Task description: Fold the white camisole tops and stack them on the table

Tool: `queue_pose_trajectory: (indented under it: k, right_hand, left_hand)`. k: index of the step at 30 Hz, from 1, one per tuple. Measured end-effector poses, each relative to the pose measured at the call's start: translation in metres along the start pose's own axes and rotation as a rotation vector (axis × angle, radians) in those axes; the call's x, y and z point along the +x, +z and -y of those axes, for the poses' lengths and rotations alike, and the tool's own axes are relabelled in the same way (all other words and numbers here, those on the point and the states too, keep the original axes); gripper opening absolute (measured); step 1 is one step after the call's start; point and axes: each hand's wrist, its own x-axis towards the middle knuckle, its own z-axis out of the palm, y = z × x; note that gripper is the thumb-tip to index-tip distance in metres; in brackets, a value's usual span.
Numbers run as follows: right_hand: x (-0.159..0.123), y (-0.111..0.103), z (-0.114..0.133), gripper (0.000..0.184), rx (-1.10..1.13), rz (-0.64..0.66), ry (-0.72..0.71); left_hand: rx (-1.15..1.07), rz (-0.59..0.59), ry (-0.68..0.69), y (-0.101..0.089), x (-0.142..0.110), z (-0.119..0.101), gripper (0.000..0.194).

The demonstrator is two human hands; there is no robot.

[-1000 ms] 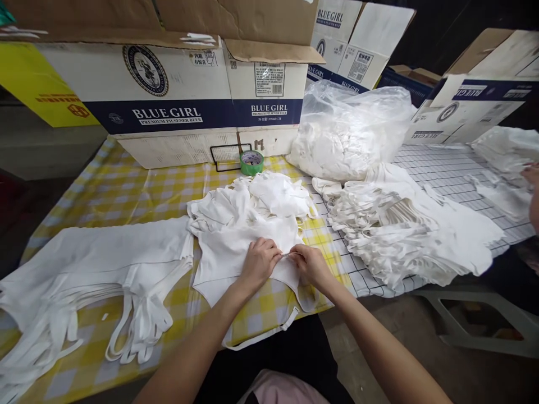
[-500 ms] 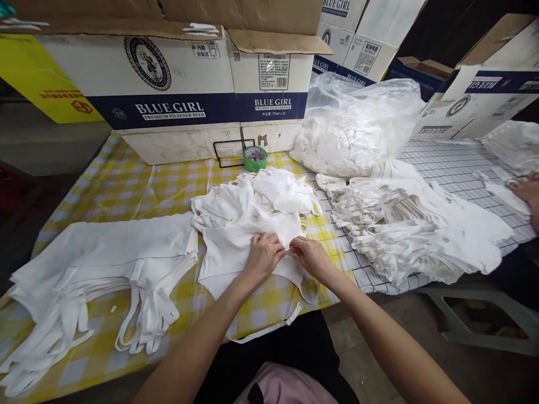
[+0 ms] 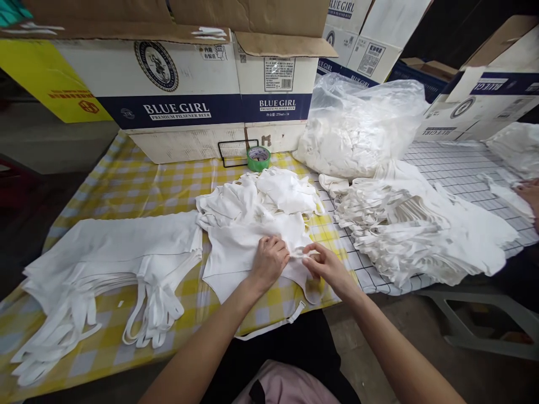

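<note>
White cotton lies under both my hands: a single white garment [image 3: 240, 252] spread flat on the yellow checked cloth [image 3: 138, 185], its strap [image 3: 273, 324] trailing off the near edge of the table toward my lap. My left hand [image 3: 269, 261] rests palm-down on the fabric, fingers curled and pressing it, thumb turned toward the other hand. My right hand [image 3: 326, 264] is just beside it, fingertips pinched on a thin white strip [image 3: 304, 254] of the garment's edge that runs between the two hands. Beyond my fingers sits a loose heap of white pieces [image 3: 269, 196], touching the far side of the garment I hold. Further beyond that heap stands a green roll of tape [image 3: 258, 158], against the foot of a cardboard box [image 3: 189, 95] printed with blue lettering. Off to the left of my left hand lies a flat stack of garments [image 3: 113, 252], their straps fanned toward the near edge. To the right of my right hand a bigger pile of strapped pieces [image 3: 421, 230] rests on a grid-patterned cloth [image 3: 458, 168], with a clear plastic bag [image 3: 362, 129] of white fabric behind it. At the far right edge another person's hand [image 3: 528, 193] touches more white cloth.
</note>
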Motion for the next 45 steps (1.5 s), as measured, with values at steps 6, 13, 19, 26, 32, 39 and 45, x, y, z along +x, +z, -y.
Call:
queue_pose_trajectory:
  k: [6,13,19,26,32,39,45]
  right_hand:
    - [-0.076,-0.023,-0.020,0.029,0.125,-0.115,0.072]
    - [-0.122,-0.021,-0.069,0.026,-0.067,-0.354,0.085]
    - [-0.124,0.057,-0.082,0.027,-0.666,-0.413,-0.368]
    - [-0.084,0.106,-0.095,0.037,-1.217,-0.108,-0.811]
    - [-0.077,0.086,-0.078,0.024,-1.153,0.091,-0.779]
    - [-0.148,0.100,-0.024,0.031,-0.401,0.704,0.094]
    - [-0.155,0.109,-0.011,0.052,0.437,0.755,0.393]
  left_hand:
    - [0.003,0.021,0.050,-0.018,-0.044,0.008,0.030]
    - [0.100,-0.111,-0.160,-0.040,-0.121,0.042,0.033]
    - [0.017,-0.111,-0.263,-0.043,-0.166,0.048,0.031]
    - [-0.065,-0.016,-0.118,-0.047,-0.168,0.048,0.041]
    - [-0.123,0.125,-0.126,-0.047,-0.170,0.052,0.041]
    - [-0.247,0.119,-0.185,-0.053,-0.173,0.037,0.041]
    - [-0.801,0.204,-0.071,-0.097,-0.174,-0.031,0.044]
